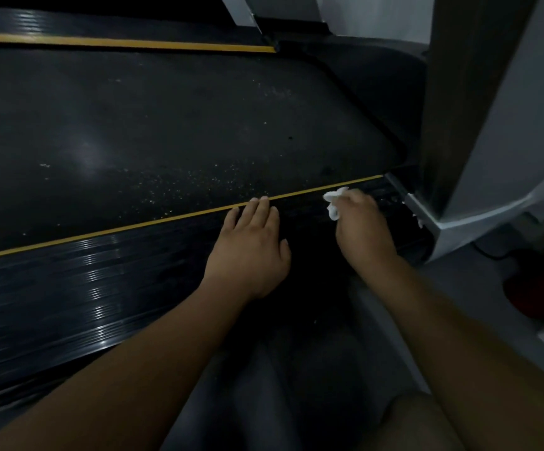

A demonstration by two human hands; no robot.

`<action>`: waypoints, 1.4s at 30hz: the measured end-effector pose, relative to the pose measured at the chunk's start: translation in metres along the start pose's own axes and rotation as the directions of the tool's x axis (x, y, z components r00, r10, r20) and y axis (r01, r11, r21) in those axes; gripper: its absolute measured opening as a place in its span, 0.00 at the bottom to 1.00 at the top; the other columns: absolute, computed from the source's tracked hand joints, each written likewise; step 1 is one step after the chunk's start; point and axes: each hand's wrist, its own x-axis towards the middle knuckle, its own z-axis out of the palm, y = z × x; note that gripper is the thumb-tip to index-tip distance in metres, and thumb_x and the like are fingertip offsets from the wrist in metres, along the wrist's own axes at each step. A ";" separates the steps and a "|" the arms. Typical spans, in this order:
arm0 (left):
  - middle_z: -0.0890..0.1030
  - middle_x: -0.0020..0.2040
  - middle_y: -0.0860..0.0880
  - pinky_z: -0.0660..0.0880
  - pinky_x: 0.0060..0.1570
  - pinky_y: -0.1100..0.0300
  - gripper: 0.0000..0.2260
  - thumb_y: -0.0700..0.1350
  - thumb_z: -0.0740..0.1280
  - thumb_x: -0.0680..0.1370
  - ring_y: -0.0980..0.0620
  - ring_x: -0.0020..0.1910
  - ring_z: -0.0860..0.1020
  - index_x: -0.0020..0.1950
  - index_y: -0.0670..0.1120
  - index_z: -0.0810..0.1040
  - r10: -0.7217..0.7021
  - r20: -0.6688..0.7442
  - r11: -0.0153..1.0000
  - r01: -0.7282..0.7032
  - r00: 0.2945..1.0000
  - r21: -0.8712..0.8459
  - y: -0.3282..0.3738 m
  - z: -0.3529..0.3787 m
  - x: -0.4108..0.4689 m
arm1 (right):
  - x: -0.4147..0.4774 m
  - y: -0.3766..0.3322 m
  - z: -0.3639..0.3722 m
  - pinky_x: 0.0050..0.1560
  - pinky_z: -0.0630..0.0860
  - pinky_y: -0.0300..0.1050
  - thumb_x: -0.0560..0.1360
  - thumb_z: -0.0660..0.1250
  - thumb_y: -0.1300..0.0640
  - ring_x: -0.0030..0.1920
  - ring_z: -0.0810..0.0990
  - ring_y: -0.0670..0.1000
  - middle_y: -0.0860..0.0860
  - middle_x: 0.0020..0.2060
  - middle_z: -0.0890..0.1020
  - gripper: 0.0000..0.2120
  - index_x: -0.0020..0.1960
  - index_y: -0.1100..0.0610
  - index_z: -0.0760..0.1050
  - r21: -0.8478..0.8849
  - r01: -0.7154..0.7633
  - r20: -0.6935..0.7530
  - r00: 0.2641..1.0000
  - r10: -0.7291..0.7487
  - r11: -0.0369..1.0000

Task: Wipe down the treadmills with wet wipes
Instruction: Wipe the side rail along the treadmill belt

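Where rail (69,288) ends, hands: wipe (333,203) clutched

Both forearms are bare, with no sleeves showing. The left hand (248,249) and right hand (363,227) wear no gloves, rings or watches.

Dim light, grey floor (459,288), pale wall (378,14), red object (537,294) on floor

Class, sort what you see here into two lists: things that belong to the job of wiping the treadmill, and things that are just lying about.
Part of the job:
- wet wipe, bunched in the right hand
- ribbed side rail, where the left hand rests flat
- treadmill belt, speckled with dust

Just lying about:
- red object on the floor
- black cable
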 end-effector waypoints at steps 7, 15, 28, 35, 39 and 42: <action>0.47 0.83 0.51 0.43 0.78 0.43 0.26 0.54 0.47 0.85 0.51 0.82 0.44 0.83 0.51 0.50 0.099 0.064 0.994 -0.102 0.993 0.049 -0.002 0.001 0.002 | -0.086 -0.007 0.004 0.73 0.62 0.59 0.80 0.52 0.43 0.75 0.68 0.55 0.55 0.74 0.71 0.29 0.71 0.59 0.73 0.024 0.224 0.075 0.971 -0.226 0.974; 0.45 0.83 0.54 0.42 0.79 0.44 0.26 0.54 0.48 0.85 0.53 0.81 0.42 0.83 0.53 0.49 0.214 0.136 0.974 -0.221 0.967 0.046 -0.001 -0.001 0.008 | -0.067 -0.010 0.012 0.74 0.59 0.61 0.79 0.44 0.37 0.77 0.64 0.54 0.55 0.76 0.68 0.35 0.71 0.58 0.71 -0.029 0.037 0.080 0.996 -0.035 0.999; 0.45 0.83 0.53 0.42 0.78 0.49 0.27 0.55 0.48 0.85 0.51 0.82 0.43 0.83 0.52 0.48 0.194 0.143 0.978 -0.203 0.971 0.051 0.013 0.001 0.023 | -0.076 0.005 0.000 0.77 0.48 0.60 0.78 0.41 0.36 0.80 0.54 0.53 0.49 0.79 0.63 0.35 0.76 0.52 0.64 -0.081 -0.049 0.028 0.998 0.052 0.995; 0.46 0.83 0.52 0.42 0.78 0.53 0.27 0.56 0.48 0.85 0.52 0.81 0.43 0.83 0.50 0.49 0.225 0.120 0.973 -0.230 0.967 0.030 0.023 0.008 0.045 | -0.067 -0.006 0.005 0.76 0.57 0.55 0.79 0.48 0.40 0.78 0.59 0.57 0.58 0.77 0.64 0.33 0.72 0.61 0.69 0.026 -0.062 0.037 0.997 0.061 0.998; 0.46 0.83 0.51 0.43 0.78 0.54 0.27 0.55 0.48 0.85 0.53 0.81 0.44 0.83 0.50 0.49 0.245 0.103 0.969 -0.247 0.964 0.013 0.022 0.011 0.052 | -0.052 0.012 0.006 0.78 0.48 0.54 0.80 0.41 0.42 0.80 0.53 0.47 0.49 0.80 0.59 0.32 0.81 0.53 0.57 -0.010 0.054 0.106 0.993 -0.052 0.999; 0.47 0.83 0.51 0.43 0.78 0.54 0.27 0.56 0.48 0.85 0.52 0.81 0.44 0.83 0.49 0.49 0.247 0.095 0.969 -0.248 0.964 0.008 0.022 0.011 0.052 | -0.002 0.049 0.001 0.78 0.46 0.57 0.84 0.46 0.47 0.80 0.52 0.47 0.48 0.81 0.57 0.27 0.81 0.52 0.55 -0.067 -0.206 0.126 0.969 0.213 0.976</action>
